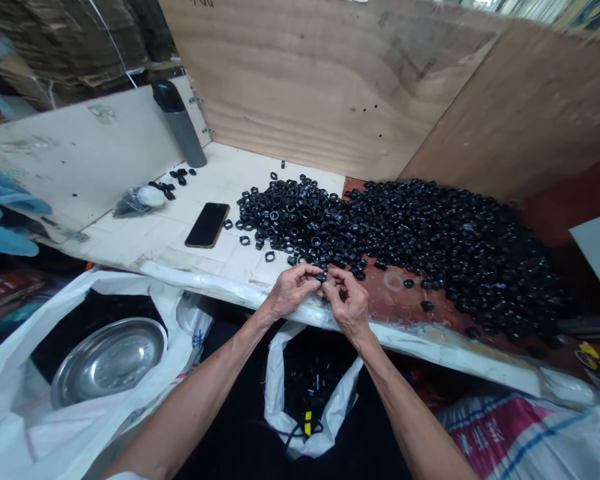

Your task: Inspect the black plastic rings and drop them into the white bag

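My left hand (294, 289) and my right hand (347, 298) meet at the table's front edge, fingertips pinched around a small black plastic part (321, 277). Fingers cover most of it, so its exact shape is hard to see. Just beyond lies a heap of black plastic rings (290, 210). It runs rightward into a larger pile of small black parts (445, 233). Below my hands, an open white sack (276, 380) holds more black pieces.
A phone (207, 225) lies on the table left of the rings. Behind it stand a grey bottle (183, 127) and a small plastic bag (139, 201). At lower left, a metal bowl (111, 360) sits in a white bag (10, 380). Wooden boards (320, 87) wall the back.
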Tool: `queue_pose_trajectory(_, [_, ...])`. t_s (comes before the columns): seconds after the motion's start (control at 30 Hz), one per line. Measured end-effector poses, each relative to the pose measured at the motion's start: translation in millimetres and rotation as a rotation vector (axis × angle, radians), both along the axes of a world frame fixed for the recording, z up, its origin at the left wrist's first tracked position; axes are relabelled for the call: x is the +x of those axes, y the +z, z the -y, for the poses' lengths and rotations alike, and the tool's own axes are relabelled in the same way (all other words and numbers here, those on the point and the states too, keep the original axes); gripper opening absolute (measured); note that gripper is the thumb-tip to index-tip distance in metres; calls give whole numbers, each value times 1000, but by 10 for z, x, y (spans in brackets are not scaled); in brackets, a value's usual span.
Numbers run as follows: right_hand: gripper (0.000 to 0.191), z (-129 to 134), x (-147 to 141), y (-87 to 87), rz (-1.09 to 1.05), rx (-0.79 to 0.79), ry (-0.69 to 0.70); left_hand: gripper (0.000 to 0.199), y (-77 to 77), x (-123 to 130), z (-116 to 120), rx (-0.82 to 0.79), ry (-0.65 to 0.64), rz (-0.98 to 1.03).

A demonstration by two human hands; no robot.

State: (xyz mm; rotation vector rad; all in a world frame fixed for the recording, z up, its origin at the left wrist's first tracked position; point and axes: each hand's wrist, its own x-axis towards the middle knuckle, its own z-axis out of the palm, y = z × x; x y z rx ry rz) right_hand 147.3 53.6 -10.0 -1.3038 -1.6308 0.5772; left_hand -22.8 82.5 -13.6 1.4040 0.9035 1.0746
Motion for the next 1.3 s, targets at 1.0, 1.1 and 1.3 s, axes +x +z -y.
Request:
queue_pose_trajectory(1.0, [16, -216, 374, -121, 849, -71, -387, 15, -145, 210, -106, 394, 304, -864])
queue_pose_trajectory(1.1, [15, -189, 354, -133, 845, -48, -367, 13, -124, 202, -41, 445, 243, -879])
queue_pose_trajectory(1.3, [33, -188, 329, -68, 709, 27, -173, 21, -73, 226, 9, 515, 129, -863])
